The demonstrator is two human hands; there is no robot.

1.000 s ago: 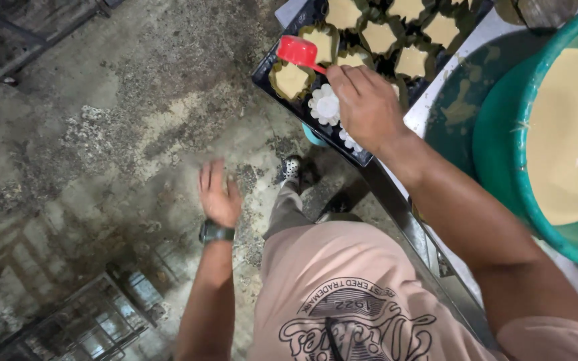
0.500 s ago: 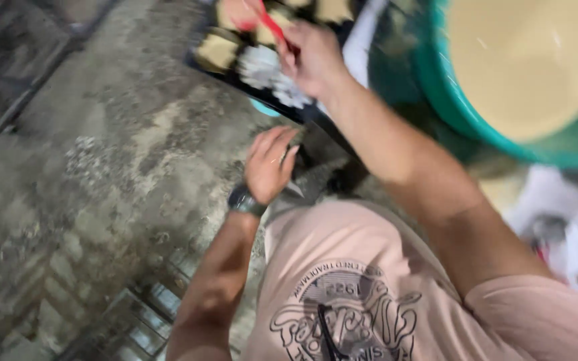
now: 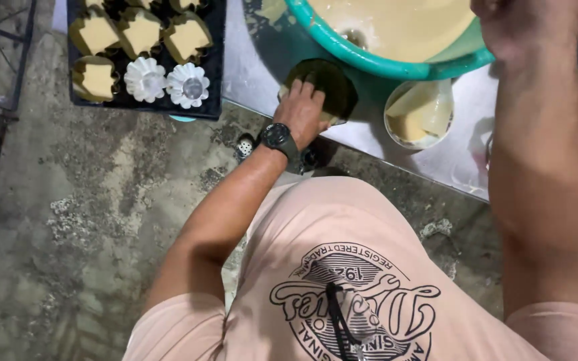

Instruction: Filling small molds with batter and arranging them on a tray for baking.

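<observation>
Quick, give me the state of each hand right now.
Left hand: open, fingers resting on the dark round lid beside the green basin.
Right hand: at the basin's rim, grip cannot be told.

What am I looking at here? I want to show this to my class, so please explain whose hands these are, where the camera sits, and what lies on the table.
One camera is worn on a person's head and looks down past their pink shirt. The left hand, with a dark wristwatch, rests at the table edge on a dark green round lid or dish. The right hand is up by a big green basin of pale batter; what it holds is out of view. A small bowl of batter sits beside the basin. A black tray holds fluted moulds, some filled, two empty.
</observation>
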